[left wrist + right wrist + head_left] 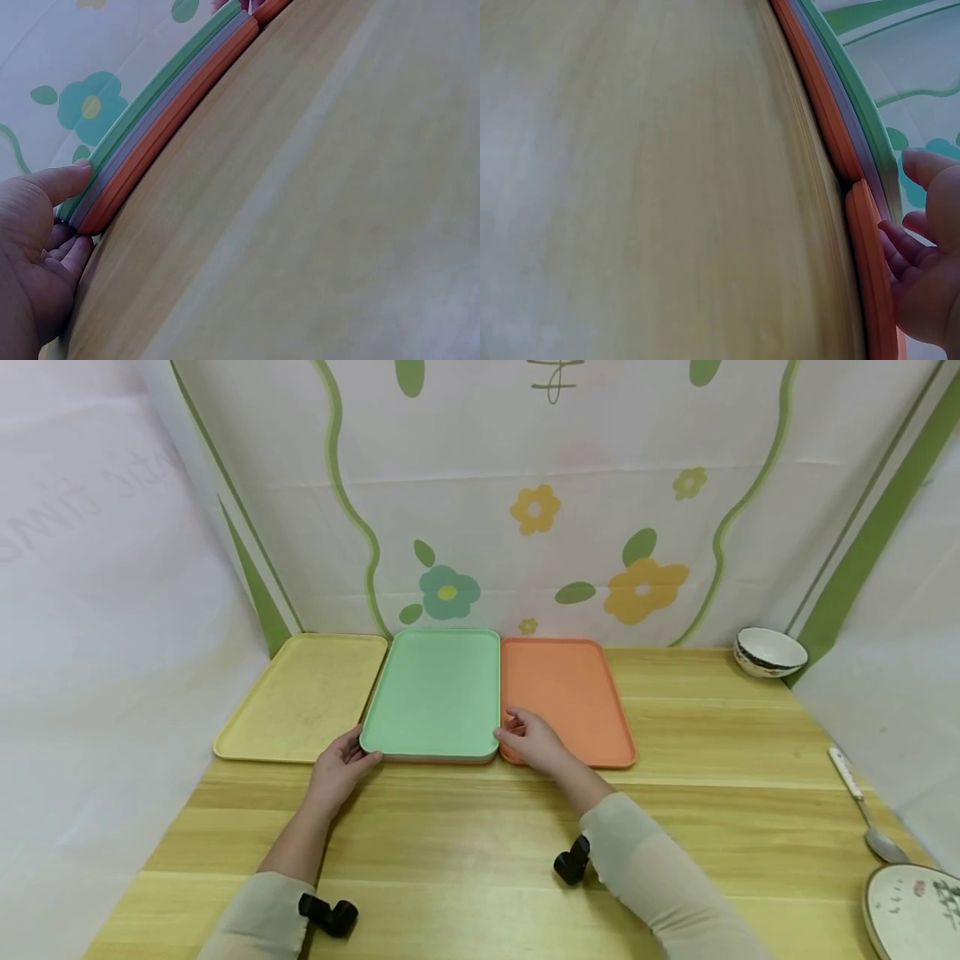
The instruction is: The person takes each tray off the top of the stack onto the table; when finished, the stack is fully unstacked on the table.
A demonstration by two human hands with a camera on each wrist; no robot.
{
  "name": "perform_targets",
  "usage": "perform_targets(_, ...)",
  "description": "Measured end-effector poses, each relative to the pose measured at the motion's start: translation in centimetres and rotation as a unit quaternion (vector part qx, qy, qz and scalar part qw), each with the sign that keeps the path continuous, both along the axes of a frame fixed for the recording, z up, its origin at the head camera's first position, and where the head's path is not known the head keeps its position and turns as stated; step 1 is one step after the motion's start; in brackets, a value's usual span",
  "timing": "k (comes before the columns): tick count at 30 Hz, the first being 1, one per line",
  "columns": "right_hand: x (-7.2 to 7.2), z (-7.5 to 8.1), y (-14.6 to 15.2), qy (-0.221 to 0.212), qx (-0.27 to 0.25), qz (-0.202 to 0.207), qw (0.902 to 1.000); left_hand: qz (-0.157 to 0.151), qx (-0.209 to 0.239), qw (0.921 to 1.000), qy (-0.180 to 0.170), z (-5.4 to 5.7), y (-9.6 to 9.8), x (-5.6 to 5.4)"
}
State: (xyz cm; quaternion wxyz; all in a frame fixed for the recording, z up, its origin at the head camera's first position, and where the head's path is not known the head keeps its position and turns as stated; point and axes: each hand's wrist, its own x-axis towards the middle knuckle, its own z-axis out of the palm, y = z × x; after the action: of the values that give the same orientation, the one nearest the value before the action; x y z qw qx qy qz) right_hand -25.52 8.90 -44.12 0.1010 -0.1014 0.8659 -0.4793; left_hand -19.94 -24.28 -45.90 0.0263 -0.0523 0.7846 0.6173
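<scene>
Left hand [336, 774] is gripping round-cornered mint-green tray [438, 693] (lilac tray [150, 111], orange tray [166, 122] beneath); opposite, right hand's [534, 745] hold isn't showing clearly.

The top tray [438, 693] is showing green, the nine-o'clock tray [307, 697] yellow, the three-o'clock tray [566, 693] orange, the sandwiched tray [151, 118] perhaps lavender.

Bright and even in the head view, with soft sheen low on the counter [465, 868]. Dim, greyish and soft in both wrist views, with trays [161, 111] bowed by distortion and thin shadow beneath.
</scene>
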Motion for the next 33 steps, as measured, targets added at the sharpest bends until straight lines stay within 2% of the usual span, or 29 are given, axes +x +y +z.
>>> perform_targets(10,0.1,0.1,-0.9,-0.011,0.021,-0.001,0.9997,0.0,-0.002,1.0,0.001,0.1,0.1,0.0)
perform_targets(18,0.1,0.4,-1.5,-0.025,-0.007,-0.022,0.9994,0.004,0.007,1.0,0.003,0.1,0.1,0.0)
perform_targets(23,0.2,0.7,-1.7,-0.055,-0.065,-0.033,0.9958,0.005,0.008,1.0,0.001,0.2,0.1,0.1)
perform_targets(28,0.3,1.0,-1.9,-0.085,-0.135,-0.032,0.9867,0.006,0.003,1.0,-0.003,0.3,0.2,0.2)
perform_targets(33,0.5,1.0,-2.0,-0.095,-0.167,-0.02,0.9812,0.004,0.002,1.0,-0.001,0.3,0.1,0.2)
